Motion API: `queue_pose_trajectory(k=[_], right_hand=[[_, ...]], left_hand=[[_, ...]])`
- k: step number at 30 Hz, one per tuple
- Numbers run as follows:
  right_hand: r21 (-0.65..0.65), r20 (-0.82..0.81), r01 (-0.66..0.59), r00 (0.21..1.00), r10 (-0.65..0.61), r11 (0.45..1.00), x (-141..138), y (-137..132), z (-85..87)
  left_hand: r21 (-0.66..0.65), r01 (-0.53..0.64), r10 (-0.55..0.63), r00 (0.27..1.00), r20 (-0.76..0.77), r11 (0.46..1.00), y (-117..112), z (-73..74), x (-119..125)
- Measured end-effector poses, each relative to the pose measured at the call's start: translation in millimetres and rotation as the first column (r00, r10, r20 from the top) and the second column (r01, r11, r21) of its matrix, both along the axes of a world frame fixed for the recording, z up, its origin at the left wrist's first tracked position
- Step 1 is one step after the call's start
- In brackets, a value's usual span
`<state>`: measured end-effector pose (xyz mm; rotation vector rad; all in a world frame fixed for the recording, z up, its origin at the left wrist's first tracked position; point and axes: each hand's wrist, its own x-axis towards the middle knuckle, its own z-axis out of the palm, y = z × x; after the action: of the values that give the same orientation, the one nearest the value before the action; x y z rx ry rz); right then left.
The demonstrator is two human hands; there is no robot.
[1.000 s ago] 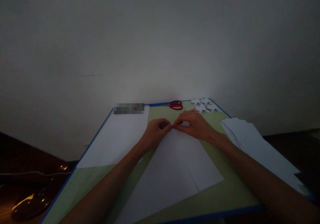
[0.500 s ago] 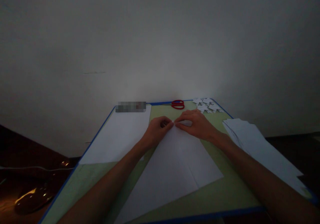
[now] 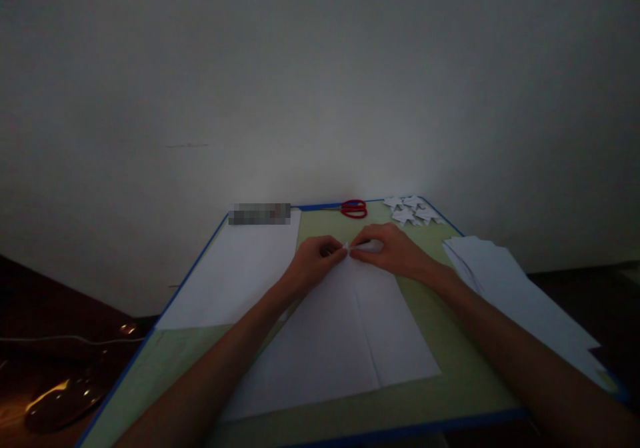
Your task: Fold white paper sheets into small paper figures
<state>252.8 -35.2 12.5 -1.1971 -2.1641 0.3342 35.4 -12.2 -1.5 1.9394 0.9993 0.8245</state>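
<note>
A white sheet of paper (image 3: 345,341) lies on the green table (image 3: 450,381) in front of me, with a crease running down its middle. My left hand (image 3: 313,265) and my right hand (image 3: 393,251) meet at its far edge. Both pinch the paper's top with closed fingers, fingertips almost touching each other.
Another white sheet (image 3: 235,271) lies at the left. A stack of white sheets (image 3: 515,295) sits at the right edge. Red scissors (image 3: 353,209) and several small folded paper pieces (image 3: 413,210) lie at the far side by the wall. The table has a blue rim.
The sheet has turned and now lies squarer to me, its crease running straighter. Both hands stay pinched at its far edge, with the right hand lowered slightly.
</note>
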Motion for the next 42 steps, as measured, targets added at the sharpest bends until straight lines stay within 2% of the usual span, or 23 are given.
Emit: queue_pose_trajectory(k=[8, 21, 25, 28, 30, 32, 34, 36, 39, 42], right_hand=[[0.076, 0.123, -0.042, 0.992, 0.033, 0.996, 0, -1, -0.9], [0.195, 0.179, 0.009, 0.983, -0.044, 0.981, -6, -6, 0.8], [0.251, 0.229, -0.013, 0.972, -0.046, 0.968, -6, -6, -2.7], [0.233, 0.235, 0.015, 0.969, -0.071, 0.972, -3, -3, -7.9], [0.211, 0.220, 0.049, 0.971, -0.096, 0.976, 2, 1, -9.3], [0.225, 0.177, 0.080, 0.977, -0.122, 0.971, 8, 5, -6.6], [0.259, 0.113, 0.099, 0.985, -0.132, 0.961, 13, 7, 0.0], [0.276, 0.091, 0.089, 0.989, -0.118, 0.957, 17, 5, 6.9], [0.223, 0.221, -0.022, 0.975, -0.028, 0.974, 15, -8, 7.9], [0.062, 0.389, -0.203, 0.907, 0.164, 0.977, 11, -25, -5.0]], left_hand=[[0.066, 0.013, -0.007, 0.996, -0.091, 0.998, -2, -0.4, 2], [0.087, -0.035, 0.045, 0.993, -0.107, 0.996, -1, 1.0, 3], [0.054, -0.036, 0.041, 0.996, -0.082, 0.998, -1, -0.5, 2], [0.043, -0.061, 0.064, 0.995, -0.072, 0.997, 0, -3.2, 3], [0.099, -0.094, 0.104, 0.990, -0.097, 0.991, 1, -4.0, 3], [0.212, -0.101, 0.131, 0.982, -0.135, 0.972, -1, -2.1, 2], [0.337, -0.049, 0.125, 0.970, -0.207, 0.940, -5, 2.8, -2], [0.417, 0.061, 0.094, 0.936, -0.340, 0.907, -12, 9.0, -7], [0.436, 0.246, 0.040, 0.834, -0.551, 0.866, -26, 13.4, -16], [0.426, 0.346, 0.015, 0.762, -0.648, 0.836, -40, 6.6, -23]])
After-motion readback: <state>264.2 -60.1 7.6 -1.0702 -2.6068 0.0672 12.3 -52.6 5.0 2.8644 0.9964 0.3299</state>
